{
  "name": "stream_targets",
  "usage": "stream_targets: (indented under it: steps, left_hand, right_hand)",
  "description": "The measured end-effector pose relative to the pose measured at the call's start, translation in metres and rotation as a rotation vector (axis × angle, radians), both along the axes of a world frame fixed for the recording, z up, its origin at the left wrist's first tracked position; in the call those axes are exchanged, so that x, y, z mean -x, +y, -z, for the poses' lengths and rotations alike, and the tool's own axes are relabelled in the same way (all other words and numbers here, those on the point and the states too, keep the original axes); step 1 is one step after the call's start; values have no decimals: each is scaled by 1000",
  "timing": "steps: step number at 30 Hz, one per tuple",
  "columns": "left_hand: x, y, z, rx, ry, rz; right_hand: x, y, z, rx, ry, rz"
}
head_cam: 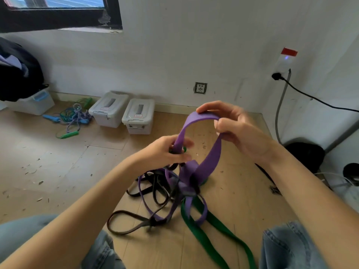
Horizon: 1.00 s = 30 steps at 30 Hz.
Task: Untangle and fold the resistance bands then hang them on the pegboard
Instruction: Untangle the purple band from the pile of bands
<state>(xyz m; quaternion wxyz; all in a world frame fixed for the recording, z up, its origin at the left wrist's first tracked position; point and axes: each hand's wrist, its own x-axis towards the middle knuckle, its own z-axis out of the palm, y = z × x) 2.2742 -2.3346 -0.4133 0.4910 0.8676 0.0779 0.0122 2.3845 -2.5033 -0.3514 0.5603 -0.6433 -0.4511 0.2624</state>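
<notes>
purple wide band, head view: lifted as an arch above the knot of bands on the wooden floor, apparently to draw it clear of the black and green loops. right hand pinches the arch's top; left hand grips its lower run near the tangle, steadying it. no pegboard is visible.

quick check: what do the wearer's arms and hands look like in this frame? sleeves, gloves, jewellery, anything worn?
Both arms are bare from the frame edge to the wrist: no sleeves in view. The left hand and right hand are bare too, with no gloves, and no rings, watch or wristband visible. No cables, straps or markings on either arm. The only clothing in view is light blue denim jeans over both knees, frayed at the right knee.
</notes>
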Motion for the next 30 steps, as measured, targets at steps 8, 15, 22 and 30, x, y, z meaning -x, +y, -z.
stream_targets:
  steps: [8,15,22,30]
  left_hand:
    - [10,20,-5,-364,177,-31]
    - [11,25,-16,-80,48,-260]
    - [24,24,-41,399,-57,-372]
    - [22,11,-56,743,-173,-467]
  right_hand:
    - [-3,5,10,-56,-131,431]
    - [-3,6,6,-190,-181,464]
    - [-13,3,14,77,-201,363]
    - [-5,14,36,241,-452,441]
